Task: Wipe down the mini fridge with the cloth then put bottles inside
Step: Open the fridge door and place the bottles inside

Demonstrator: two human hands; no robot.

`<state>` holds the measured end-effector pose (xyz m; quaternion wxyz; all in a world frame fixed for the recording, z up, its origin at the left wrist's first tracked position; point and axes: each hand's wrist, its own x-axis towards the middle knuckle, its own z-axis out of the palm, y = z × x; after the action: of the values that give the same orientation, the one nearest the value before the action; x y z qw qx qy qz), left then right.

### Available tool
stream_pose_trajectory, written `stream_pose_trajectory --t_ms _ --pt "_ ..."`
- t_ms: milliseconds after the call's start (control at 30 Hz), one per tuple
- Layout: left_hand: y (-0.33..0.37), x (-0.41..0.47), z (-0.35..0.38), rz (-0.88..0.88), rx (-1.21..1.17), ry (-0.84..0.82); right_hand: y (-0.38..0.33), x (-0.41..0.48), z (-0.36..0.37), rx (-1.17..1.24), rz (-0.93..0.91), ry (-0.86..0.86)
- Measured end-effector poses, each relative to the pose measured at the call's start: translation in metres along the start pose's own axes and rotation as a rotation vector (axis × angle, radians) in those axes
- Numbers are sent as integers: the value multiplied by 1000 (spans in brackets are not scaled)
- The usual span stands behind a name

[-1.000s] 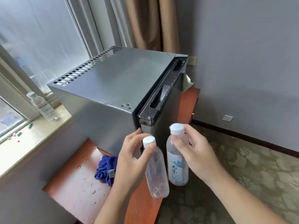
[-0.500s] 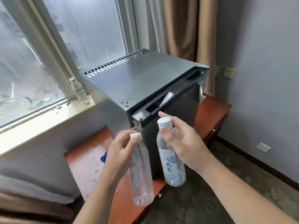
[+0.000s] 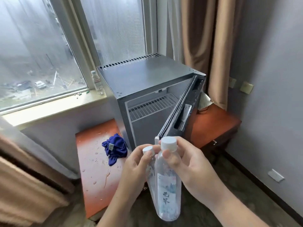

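The grey mini fridge [image 3: 144,76] stands on a low red-brown table [image 3: 93,182]. Its door [image 3: 178,112] hangs partly open, showing a white wire shelf [image 3: 150,108] and an empty interior. My left hand [image 3: 136,167] grips a clear bottle with a white cap [image 3: 148,150] by the neck. My right hand [image 3: 188,163] holds a labelled water bottle [image 3: 168,190] by its neck, right in front of the door's lower edge. The two bottles touch. A crumpled blue cloth [image 3: 115,147] lies on the wet table, left of the fridge.
A third water bottle [image 3: 97,82] stands on the windowsill [image 3: 49,108] behind the fridge. Curtains hang at back right and front left. A grey wall is close on the right. Patterned carpet lies below my arms.
The fridge door has swung from nearly shut to partly open, exposing the shelf. My view has pulled back and both hands have brought the bottles close together.
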<state>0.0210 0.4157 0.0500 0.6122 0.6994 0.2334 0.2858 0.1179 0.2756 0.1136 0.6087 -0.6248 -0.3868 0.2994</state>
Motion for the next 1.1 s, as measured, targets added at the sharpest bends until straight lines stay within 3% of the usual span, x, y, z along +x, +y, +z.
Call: stream_pose_trajectory --t_ms 100,333,533,967,1100 --pt "0 6 8 -28 38 -80 1 -12 -11 25 3 -31" --pt "-20 32 -4 -55 157 123 22 2 8 -97 30 -4" --pt "-42 73 -18 -59 256 102 58 69 18 -257 34 179" --pt "-129 178 -11 -202 302 16 157 224 5 -372 445 525" --pt "-155 202 -7 -241 242 31 181 254 -6 -220 457 555"
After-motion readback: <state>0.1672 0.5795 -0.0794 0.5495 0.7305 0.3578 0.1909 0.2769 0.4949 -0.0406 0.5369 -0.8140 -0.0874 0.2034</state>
